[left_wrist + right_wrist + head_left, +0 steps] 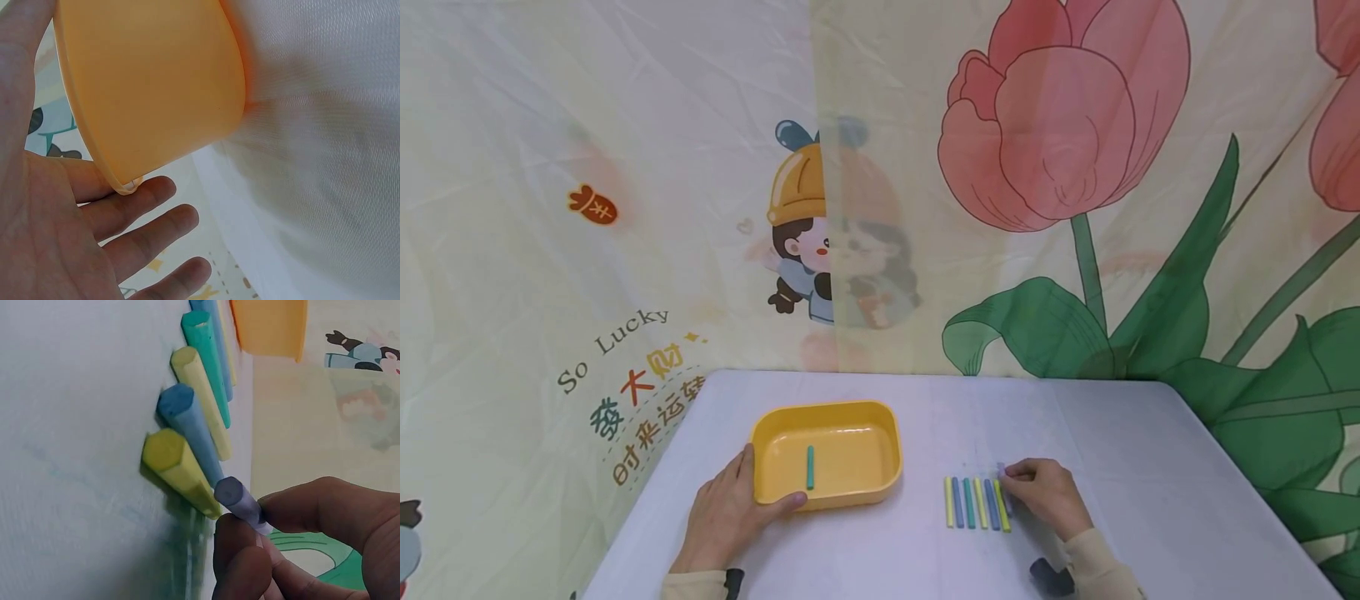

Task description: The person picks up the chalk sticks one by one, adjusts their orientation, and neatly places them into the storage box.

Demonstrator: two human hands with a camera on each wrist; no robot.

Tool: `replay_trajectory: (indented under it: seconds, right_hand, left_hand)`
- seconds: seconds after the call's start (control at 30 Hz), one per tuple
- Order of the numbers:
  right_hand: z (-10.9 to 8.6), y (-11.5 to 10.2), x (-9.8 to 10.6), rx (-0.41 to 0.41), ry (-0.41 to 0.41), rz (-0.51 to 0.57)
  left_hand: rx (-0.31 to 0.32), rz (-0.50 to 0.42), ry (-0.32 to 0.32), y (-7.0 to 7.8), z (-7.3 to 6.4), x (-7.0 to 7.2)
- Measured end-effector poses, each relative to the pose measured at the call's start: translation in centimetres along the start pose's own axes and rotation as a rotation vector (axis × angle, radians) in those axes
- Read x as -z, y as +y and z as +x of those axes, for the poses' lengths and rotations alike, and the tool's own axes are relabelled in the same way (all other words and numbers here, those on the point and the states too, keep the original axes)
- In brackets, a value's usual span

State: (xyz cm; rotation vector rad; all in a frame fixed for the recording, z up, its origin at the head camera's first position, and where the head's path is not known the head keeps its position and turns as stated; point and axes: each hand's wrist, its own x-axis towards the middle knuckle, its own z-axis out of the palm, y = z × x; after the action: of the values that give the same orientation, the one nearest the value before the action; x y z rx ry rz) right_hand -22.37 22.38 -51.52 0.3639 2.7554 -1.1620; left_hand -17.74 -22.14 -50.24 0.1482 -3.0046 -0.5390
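My left hand (722, 512) holds the near left corner of a yellow tray (891, 446), thumb along the front rim and fingers at the left side. In the left wrist view the fingers (147, 244) are spread beside the tray's outer wall. One green chalk stick (810, 468) lies inside the tray. My right hand (1047, 492) pinches a purple chalk stick (232, 492) between thumb and fingertips, at the right end of a row of chalk. Yellow chalk (178, 464) lies closest to it, beside blue chalk (187, 419).
Several yellow, blue and green chalk sticks (970, 504) lie side by side on the white tabletop (917, 567), right of the tray. A printed cloth backdrop (880, 350) rises behind the table's far edge. Dark bands (1051, 577) sit at both wrists.
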Motion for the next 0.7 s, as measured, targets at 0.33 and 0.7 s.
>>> replay_trajectory:
  seconds: [0.33, 0.7]
  right_hand:
    - [0.0, -0.8, -0.5, -0.010, 0.000, 0.048]
    - [0.1, -2.2, -1.4, -0.032, -0.014, 0.154]
  left_hand:
    - [0.000, -0.004, 0.002, -0.1, 0.0, -0.1]
    - [0.000, -0.008, -0.001, -0.1, 0.0, 0.0]
